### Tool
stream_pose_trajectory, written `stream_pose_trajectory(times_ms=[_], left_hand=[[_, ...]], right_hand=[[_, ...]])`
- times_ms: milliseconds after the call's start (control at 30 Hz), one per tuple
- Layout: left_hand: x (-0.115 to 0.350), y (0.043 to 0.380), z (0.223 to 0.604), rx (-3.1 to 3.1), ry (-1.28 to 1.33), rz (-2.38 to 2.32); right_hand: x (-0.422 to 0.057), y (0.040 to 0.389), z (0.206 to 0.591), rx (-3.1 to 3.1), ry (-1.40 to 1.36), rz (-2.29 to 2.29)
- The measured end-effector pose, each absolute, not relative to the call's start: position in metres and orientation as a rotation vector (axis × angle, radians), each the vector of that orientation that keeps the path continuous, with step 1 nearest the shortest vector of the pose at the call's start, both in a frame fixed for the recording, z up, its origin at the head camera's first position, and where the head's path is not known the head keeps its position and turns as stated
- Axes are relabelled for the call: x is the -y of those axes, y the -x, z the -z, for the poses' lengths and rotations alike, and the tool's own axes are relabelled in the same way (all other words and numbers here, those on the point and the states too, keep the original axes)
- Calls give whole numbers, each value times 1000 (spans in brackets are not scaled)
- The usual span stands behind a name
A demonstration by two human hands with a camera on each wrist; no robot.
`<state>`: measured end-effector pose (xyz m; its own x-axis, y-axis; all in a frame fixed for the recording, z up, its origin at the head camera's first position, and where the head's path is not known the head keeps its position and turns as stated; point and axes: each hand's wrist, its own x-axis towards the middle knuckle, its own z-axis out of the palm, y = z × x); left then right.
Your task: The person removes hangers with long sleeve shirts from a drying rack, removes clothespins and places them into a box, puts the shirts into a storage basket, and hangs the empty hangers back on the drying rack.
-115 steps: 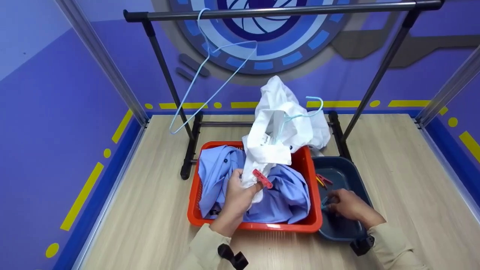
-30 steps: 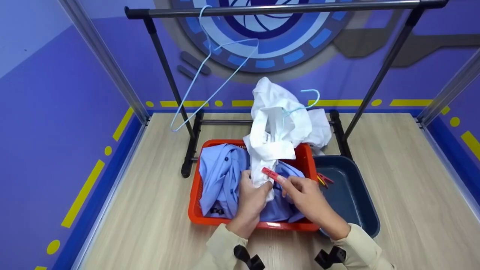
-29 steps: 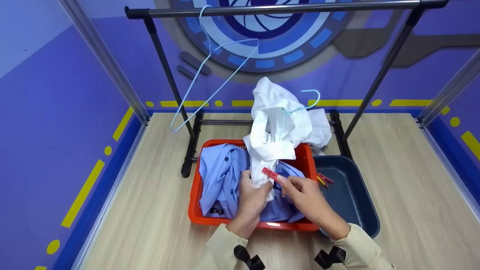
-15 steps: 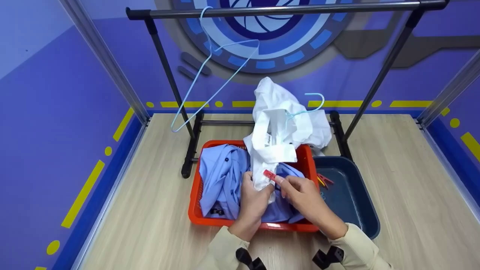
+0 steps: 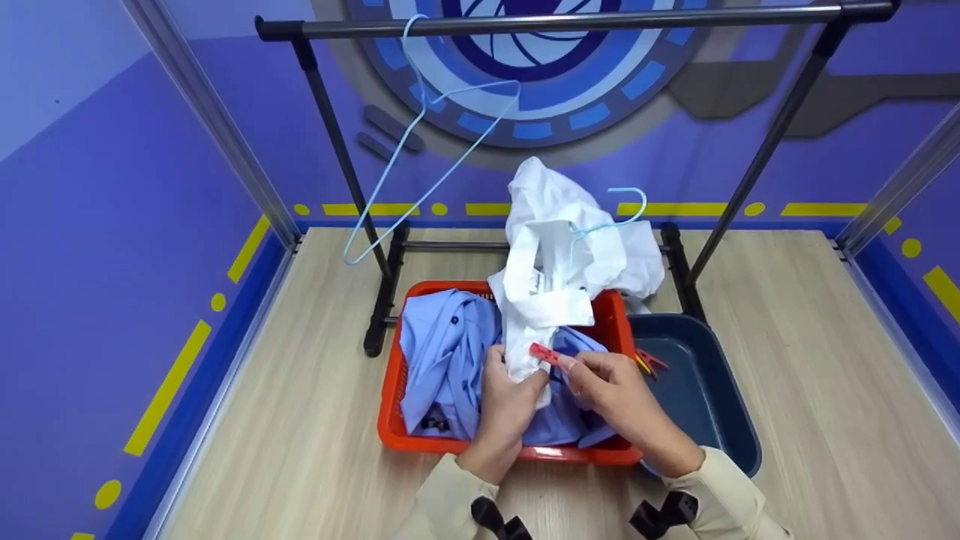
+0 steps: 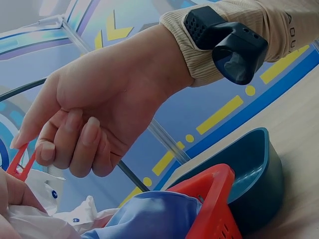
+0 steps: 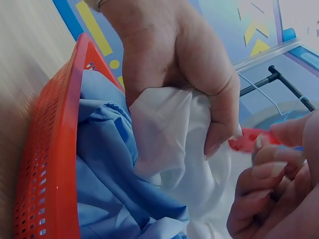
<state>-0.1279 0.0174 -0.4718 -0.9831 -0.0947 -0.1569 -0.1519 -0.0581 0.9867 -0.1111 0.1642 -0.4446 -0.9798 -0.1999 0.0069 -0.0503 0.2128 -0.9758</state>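
My left hand [image 5: 508, 405] grips a bunched part of the white shirt [image 5: 541, 309] over the basket. In the right wrist view, the white cloth [image 7: 169, 134] is pinched between thumb and fingers. My right hand [image 5: 621, 390] pinches the end of a red clothespin [image 5: 545, 354] between thumb and forefinger, its other end right at the white cloth. The left wrist view shows the handles of the red clothespin [image 6: 21, 167] under the right fingertips. A pale blue hanger [image 5: 637, 210] sticks out of the shirt's collar, its lower part hidden inside.
Blue garments [image 5: 442, 352] lie in the red basket [image 5: 388, 412]. Beside it sits a dark tray [image 5: 697, 382] with a few clothespins [image 5: 651, 364] at its left side. Behind, a bare blue hanger [image 5: 429, 191] hangs from the black rack [image 5: 600, 21].
Earlier my right hand was in the dark tray, fingers at a light-blue clothespin; it came left to the white shirt and now pinches the red clothespin. Over the last second both hands barely move.
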Motion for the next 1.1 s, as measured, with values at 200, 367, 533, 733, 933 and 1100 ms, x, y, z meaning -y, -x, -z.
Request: stream_pose_trajectory(times_ms=[200, 367, 533, 733, 933, 1100], left_hand=[[-17, 127, 473, -2165, 284, -2229], [-17, 127, 473, -2172, 287, -2230], [-16, 128, 474, -2167, 267, -2263], [-15, 128, 473, -2128, 259, -2287], [-13, 129, 473, -2063, 244, -2303], [-11, 130, 472, -2064, 249, -2291]], right_hand=[[-166, 110, 445, -2294, 290, 1926], [-168, 108, 445, -2289, 278, 1947], [-171, 107, 445, -2254, 321, 1973], [-176, 105, 447, -2230, 350, 1988], [-183, 104, 451, -2218, 222, 2007], [-189, 104, 454, -2266, 116, 2012]])
